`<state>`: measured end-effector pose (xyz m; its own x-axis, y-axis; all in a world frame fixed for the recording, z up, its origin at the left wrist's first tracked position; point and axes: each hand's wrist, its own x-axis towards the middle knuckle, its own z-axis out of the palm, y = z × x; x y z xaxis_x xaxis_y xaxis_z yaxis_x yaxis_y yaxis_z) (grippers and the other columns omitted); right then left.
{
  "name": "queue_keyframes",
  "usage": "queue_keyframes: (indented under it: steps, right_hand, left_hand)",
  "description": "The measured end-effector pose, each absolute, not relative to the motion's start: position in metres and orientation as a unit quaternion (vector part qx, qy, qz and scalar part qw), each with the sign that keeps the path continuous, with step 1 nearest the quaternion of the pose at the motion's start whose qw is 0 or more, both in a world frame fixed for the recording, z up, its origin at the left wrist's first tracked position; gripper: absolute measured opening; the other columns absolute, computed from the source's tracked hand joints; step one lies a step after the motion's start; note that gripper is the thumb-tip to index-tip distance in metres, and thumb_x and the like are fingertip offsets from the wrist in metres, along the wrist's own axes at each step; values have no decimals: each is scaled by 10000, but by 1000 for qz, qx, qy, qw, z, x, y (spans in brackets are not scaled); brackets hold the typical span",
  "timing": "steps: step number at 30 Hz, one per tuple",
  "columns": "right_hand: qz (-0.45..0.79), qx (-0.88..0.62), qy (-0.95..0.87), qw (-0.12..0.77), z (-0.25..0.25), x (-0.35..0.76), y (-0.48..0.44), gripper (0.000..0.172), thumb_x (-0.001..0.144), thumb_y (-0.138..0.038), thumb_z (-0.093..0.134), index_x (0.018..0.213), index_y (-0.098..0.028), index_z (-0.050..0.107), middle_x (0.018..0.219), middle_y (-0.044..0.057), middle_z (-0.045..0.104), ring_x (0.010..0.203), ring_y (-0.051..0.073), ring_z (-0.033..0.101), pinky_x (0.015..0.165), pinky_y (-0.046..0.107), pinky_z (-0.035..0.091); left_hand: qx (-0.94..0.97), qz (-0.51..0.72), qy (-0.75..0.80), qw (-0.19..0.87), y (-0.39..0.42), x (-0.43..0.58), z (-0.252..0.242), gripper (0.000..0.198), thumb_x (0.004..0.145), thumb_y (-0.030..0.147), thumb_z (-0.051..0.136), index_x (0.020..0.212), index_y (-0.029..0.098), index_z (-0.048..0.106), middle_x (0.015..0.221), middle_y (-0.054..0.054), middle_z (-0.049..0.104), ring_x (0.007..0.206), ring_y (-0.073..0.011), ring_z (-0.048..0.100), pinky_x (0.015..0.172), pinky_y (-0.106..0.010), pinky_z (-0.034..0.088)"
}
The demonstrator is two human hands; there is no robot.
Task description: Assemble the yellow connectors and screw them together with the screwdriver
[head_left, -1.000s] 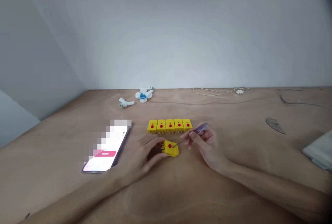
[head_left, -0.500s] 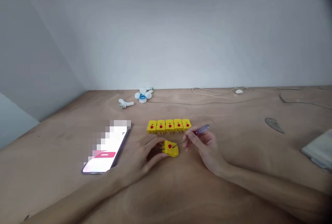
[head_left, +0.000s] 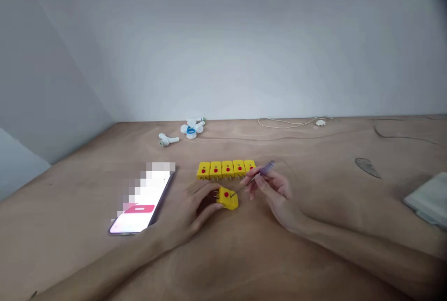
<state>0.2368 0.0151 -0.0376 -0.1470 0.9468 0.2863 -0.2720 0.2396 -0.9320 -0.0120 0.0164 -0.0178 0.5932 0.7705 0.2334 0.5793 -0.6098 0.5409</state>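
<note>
Plywood tabletop, left hand cupping yellow plug, right hand pinching screwdriver

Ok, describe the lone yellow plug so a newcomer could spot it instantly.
On the wooden table, find the row of five yellow plugs with red dots. Just in front, a sixth plug sits apart, held by the left hand, a small screwdriver pointing at it.

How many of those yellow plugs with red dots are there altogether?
6. Five yellow plugs lie side by side in a row on the wooden table; the sixth yellow plug is held in the left hand, just in front of the row. None appear hidden.
</note>
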Motion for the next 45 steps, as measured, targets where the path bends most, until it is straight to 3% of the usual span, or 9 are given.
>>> queue_keyframes:
  steps: [7, 12, 21, 24, 29, 36, 40, 45]
  right_hand:
    - [556, -311, -492, 594, -43, 233, 16, 233, 871, -378, 787, 966, -212, 652, 828, 25, 752, 682, 161, 687, 645, 285, 575]
    - [545, -345, -476, 597, -44, 234, 21, 262, 828, -373, 831, 837, -195, 640, 849, 60, 797, 673, 165, 696, 639, 281, 572]
    - [505, -317, -550, 585, -38, 234, 8, 253, 974, -455, 642, 988, -208, 693, 942, 57, 736, 725, 164, 694, 633, 283, 581]
    - [518, -314, -536, 588, -39, 232, 8, 230, 910, -423, 736, 978, -213, 669, 881, 31, 737, 709, 163, 702, 643, 284, 593]
    - [534, -364, -500, 577, -42, 232, 15, 266, 769, -357, 876, 795, -198, 664, 846, 52, 790, 693, 177, 708, 644, 287, 591]
    - [513, -358, -544, 559, -40, 234, 14, 238, 907, -410, 736, 874, -177, 769, 884, 71, 791, 637, 144, 656, 638, 280, 564]
    - [519, -327, -550, 567, -45, 235, 13, 235, 972, -407, 657, 1027, -196, 746, 940, 75, 775, 716, 166, 671, 646, 288, 550]
    - [473, -349, -554, 589, -47, 239, 15, 211, 997, -408, 618, 1033, -217, 700, 880, 47, 738, 797, 183, 651, 722, 304, 510]
  left_hand:
    - [868, 227, 389, 207, 17, -11, -19, 271, 1028, 394, 529, 1226, 234, 619, 1154, -82, 699, 1026, -266, 656, 892, -404, 545]
    - [870, 225, 387, 208, 16, -11, -18, 265, 1037, 396, 516, 1221, 231, 611, 1153, -82, 696, 1028, -263, 648, 906, -409, 534]
    - [868, 224, 391, 210, 18, -12, -21, 273, 1032, 405, 528, 1224, 233, 617, 1182, -85, 696, 1058, -271, 651, 907, -412, 539]
    - [868, 230, 388, 208, 18, -13, -23, 281, 1031, 409, 530, 1234, 235, 615, 1185, -81, 696, 1062, -270, 653, 920, -415, 539]
    - [867, 227, 391, 208, 17, -13, -22, 282, 1029, 414, 532, 1237, 244, 618, 1206, -76, 690, 1078, -270, 651, 932, -418, 539]
    - [868, 226, 391, 207, 18, -13, -24, 282, 1035, 403, 523, 1244, 236, 610, 1212, -86, 690, 1086, -271, 648, 939, -424, 536]
    - [871, 230, 385, 202, 18, -13, -24, 275, 1031, 408, 527, 1228, 242, 622, 1193, -82, 694, 1066, -269, 653, 912, -406, 543]
    - [872, 236, 381, 198, 19, -13, -26, 277, 1033, 412, 521, 1234, 245, 611, 1162, -70, 696, 1042, -258, 655, 906, -399, 538]
